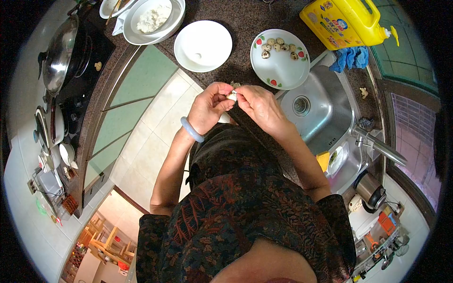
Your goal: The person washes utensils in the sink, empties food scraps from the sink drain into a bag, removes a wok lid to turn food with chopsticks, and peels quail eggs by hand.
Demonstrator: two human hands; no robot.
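A small quail egg (pixel 232 96), partly white and partly speckled, is between my two hands above the counter's front edge. My left hand (pixel 207 106), with a pale bangle at its wrist, pinches it from one side. From the other side, the fingertips of my right hand (pixel 262 107) press on its shell. Just beyond the fingers lie dark bits that look like shell (pixel 235 84). A white bowl (pixel 214 40) ahead on the left contains one small whitish piece, perhaps a peeled egg. Several speckled quail eggs (pixel 278 45) rest in a strawberry-patterned dish (pixel 273 70) ahead on the right.
The steel sink (pixel 325 108) with its faucet (pixel 382 146) is on the right. Behind it stand a yellow pump jug (pixel 337 23) and a blue cloth (pixel 350 59). At the upper left are a bowl of white food (pixel 155 19) and a wok (pixel 61 52) on the stove.
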